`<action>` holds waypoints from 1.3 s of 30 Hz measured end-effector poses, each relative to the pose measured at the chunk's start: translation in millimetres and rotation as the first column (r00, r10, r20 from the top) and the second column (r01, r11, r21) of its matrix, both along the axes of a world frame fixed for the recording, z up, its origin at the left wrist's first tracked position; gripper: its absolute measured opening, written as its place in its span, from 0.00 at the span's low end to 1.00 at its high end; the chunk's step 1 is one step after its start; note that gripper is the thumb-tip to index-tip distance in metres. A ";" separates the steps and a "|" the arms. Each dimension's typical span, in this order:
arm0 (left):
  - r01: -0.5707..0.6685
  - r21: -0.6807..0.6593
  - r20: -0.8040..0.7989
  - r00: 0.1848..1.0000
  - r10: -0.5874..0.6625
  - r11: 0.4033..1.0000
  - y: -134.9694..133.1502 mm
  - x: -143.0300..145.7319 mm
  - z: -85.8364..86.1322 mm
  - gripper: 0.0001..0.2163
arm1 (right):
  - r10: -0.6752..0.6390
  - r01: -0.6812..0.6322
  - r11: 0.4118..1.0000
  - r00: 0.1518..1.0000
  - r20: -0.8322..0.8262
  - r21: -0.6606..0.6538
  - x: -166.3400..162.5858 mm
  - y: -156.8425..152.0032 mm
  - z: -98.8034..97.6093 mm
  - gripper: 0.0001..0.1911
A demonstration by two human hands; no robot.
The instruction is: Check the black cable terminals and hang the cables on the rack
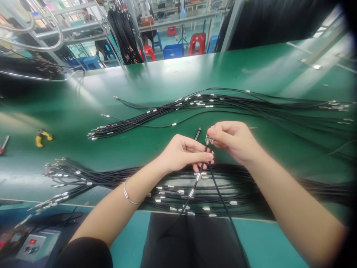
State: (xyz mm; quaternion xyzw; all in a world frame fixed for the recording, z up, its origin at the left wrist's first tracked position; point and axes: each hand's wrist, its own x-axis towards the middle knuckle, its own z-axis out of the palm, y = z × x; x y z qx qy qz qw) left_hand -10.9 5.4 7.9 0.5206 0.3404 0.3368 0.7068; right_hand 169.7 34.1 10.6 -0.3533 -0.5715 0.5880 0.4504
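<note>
Black cable (199, 172) with silver ferrules runs up between both hands above the green bench (167, 78). The left hand (184, 153) pinches it between thumb and fingers, its bare tip poking out above. The right hand (234, 141) is closed on a small metal connector (209, 140) at a second cable's end. More cable bundles (92, 178) lie beneath and beyond; yellow-handled pliers (41, 137) rest at far left.

Green workbench (178, 78) carries a loose cable bundle (251, 102) across its middle. Yellow-handled pliers (41, 137) lie near its left end. Beyond its far edge: a red stool (198, 41), a blue crate (173, 51), hanging black cables (125, 37).
</note>
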 end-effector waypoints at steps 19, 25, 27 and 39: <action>0.028 0.017 0.010 1.000 -0.028 0.999 -1.4 0.1 0.0 0.09 | 0.009 -0.010 0.993 1.000 -0.008 -0.120 -2.9 -0.6 2.8 0.24; 0.039 0.021 0.008 0.999 -0.039 0.999 -1.8 0.2 0.3 0.10 | 0.001 -0.001 0.997 1.000 0.001 -0.081 -2.6 -1.6 4.9 0.23; 0.038 0.018 0.013 0.999 -0.038 0.999 -2.3 0.3 0.1 0.10 | -0.002 0.003 0.997 1.000 0.012 -0.082 -2.2 -2.0 5.4 0.26; 0.011 -0.051 0.017 1.000 -0.010 0.999 -3.9 2.3 -0.4 0.10 | 0.077 -0.081 0.932 0.997 -0.026 -0.353 -6.4 0.7 1.5 0.26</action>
